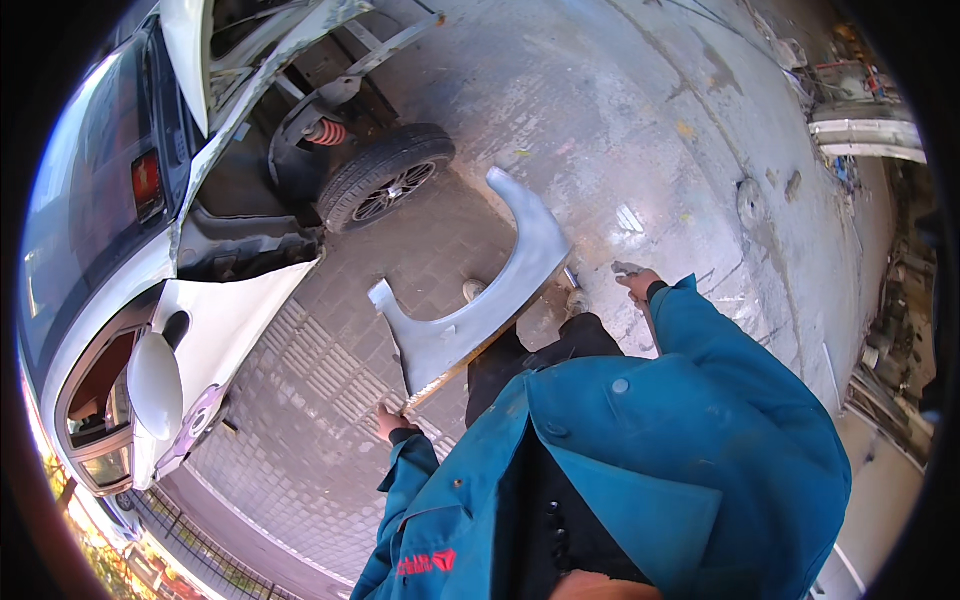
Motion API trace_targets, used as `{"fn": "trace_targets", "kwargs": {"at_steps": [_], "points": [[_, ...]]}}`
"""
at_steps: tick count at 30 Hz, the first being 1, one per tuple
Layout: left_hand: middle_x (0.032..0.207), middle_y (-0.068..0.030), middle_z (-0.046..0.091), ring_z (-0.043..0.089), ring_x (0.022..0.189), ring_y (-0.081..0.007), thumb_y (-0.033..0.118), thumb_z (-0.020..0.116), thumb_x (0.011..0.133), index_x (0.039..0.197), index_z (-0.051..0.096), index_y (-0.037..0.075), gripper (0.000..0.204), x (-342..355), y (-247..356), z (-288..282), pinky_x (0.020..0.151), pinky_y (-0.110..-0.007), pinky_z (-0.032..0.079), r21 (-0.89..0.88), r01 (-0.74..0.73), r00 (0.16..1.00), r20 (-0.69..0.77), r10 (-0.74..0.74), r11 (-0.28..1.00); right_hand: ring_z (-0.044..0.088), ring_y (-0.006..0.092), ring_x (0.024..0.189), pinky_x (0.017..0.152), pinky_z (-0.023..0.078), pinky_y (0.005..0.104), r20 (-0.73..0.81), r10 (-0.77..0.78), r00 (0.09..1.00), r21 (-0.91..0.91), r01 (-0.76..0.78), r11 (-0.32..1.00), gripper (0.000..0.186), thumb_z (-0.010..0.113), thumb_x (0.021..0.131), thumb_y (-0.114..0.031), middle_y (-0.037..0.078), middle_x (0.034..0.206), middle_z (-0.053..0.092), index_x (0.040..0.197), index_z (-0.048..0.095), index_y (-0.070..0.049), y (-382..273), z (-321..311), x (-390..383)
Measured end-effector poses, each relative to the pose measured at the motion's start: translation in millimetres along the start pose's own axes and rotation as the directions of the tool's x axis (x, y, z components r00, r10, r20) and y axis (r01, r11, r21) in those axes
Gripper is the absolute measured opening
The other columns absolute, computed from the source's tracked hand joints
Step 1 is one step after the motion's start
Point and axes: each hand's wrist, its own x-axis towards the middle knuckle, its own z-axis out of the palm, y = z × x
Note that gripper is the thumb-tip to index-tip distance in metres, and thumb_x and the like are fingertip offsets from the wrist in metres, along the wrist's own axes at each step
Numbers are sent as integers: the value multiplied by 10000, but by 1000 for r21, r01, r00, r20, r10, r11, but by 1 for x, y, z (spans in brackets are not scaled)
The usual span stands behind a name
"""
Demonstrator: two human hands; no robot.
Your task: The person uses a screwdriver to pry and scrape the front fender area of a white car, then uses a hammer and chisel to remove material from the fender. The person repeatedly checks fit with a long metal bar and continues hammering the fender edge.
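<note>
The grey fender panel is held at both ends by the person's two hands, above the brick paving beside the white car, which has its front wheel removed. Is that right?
Not quite. The head view shows the front wheel on the white car; only the body panel around it is off. The rest holds: left hand and right hand hold the grey fender panel at its ends above the brick paving.

The fender's [470, 310] lower edge is hidden behind the person's blue jacket [690, 450] and dark trousers, between the two hands. The left hand [392, 420] shows only its back, so its fingers' hold on the fender's end cannot be seen. The right hand [636, 282] holds something small and pale, too small to identify. Beyond the left hand, the white car [150, 300] is cut off by the picture's dark rim. Far past the right hand, clutter along the wall [900, 330] is blurred.
</note>
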Motion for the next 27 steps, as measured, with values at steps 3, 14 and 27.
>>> {"fn": "trace_targets", "kwargs": {"at_steps": [3,14,27], "points": [[1522,-149,536,611,1170,-311,406,724,944,1520,482,39,725,-20,-30,-23,869,-432,525,88,132,991,14,-134,987,530,214,494,467,412,444,17,230,973,-283,-215,935,270,742,987,-239,108,624,582,948,694,24,53,-30,-10],[1697,-122,279,364,1487,-380,465,681,977,1605,384,185,750,-133,-146,-30,1065,-556,432,387,96,930,293,-221,917,657,282,552,523,536,469,139,180,974,-306,-130,943,316,758,965,-204,174,690,680,864,705,91,230,-152,8],[1357,-113,584,620,1194,-308,409,687,1002,1453,516,29,614,-189,-109,39,871,-493,521,579,-334,831,553,-57,744,725,274,655,586,575,442,24,175,984,187,-177,966,254,784,859,-149,192,784,738,975,738,71,257,-208,17]]}}
